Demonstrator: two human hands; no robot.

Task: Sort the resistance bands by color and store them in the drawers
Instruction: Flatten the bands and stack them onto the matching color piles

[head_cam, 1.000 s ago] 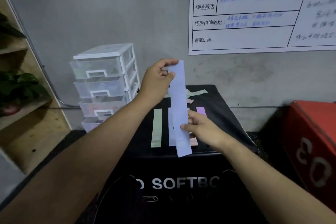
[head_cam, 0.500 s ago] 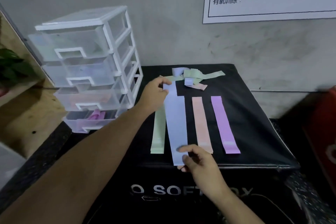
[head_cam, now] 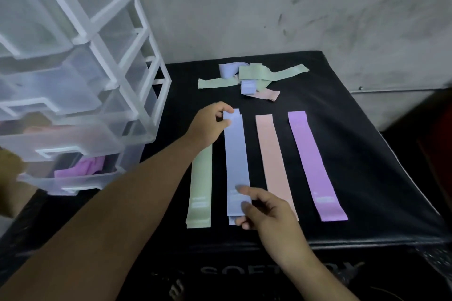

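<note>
Blue band [head_cam: 236, 161] lies flat on the black surface [head_cam: 367, 154], long axis running 12 to 6 o'clock, between the green band [head_cam: 200, 186] and the pink band [head_cam: 271, 154]. It appears to rest on others of its colour. Left hand [head_cam: 210, 124] pinches the 12 o'clock end. Right hand [head_cam: 266, 212] pinches the 6 o'clock end, fingers [head_cam: 241, 188] curled over it. Drawers [head_cam: 73, 144] stand at 9 o'clock, nearer the left hand. Unsorted tangle [head_cam: 254, 76] sits at 12 o'clock.

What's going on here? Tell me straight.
A person's left hand pinches the far end, the right hand the near end, of a flat light-blue resistance band on the black padded box, between a pale-green band and a peach-pink band. A purple band lies rightmost; a tangled pile of bands sits behind.
</note>
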